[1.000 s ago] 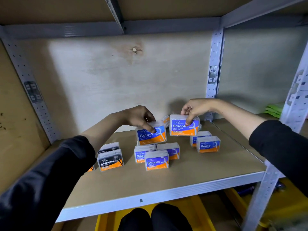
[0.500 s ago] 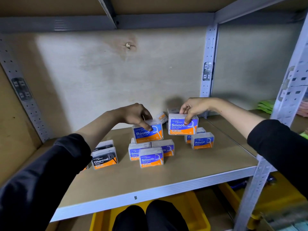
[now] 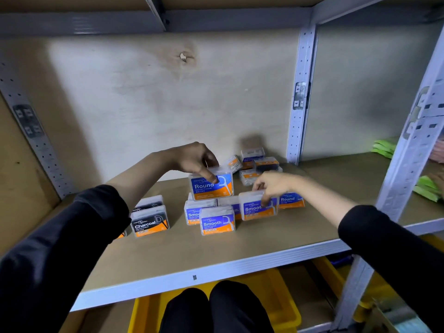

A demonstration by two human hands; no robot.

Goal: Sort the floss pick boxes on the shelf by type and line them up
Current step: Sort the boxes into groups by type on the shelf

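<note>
My left hand point(image 3: 193, 161) grips a blue and orange Round box point(image 3: 211, 187) from above, held over the Smooth boxes. My right hand point(image 3: 271, 186) holds a Smooth box point(image 3: 257, 207) by its top, low at the right end of the Smooth group. Two more Smooth boxes point(image 3: 217, 223) stand in front and to the left. A Round box point(image 3: 292, 200) stands on the shelf just right of my right hand. Two black Charcoal boxes point(image 3: 149, 223) stand to the left. Several unsorted boxes point(image 3: 254, 164) lie in a heap at the back.
The wooden shelf board point(image 3: 216, 255) has a metal front edge. Grey perforated uprights point(image 3: 299, 99) stand at the back and right. Green packets point(image 3: 384, 147) lie on the neighbouring shelf to the right. A yellow bin point(image 3: 276, 296) sits below, beside my knees.
My right hand has carried the Smooth box forward and down from beside the Round box to the right end of the Smooth group. My left hand still holds the Round box up.
</note>
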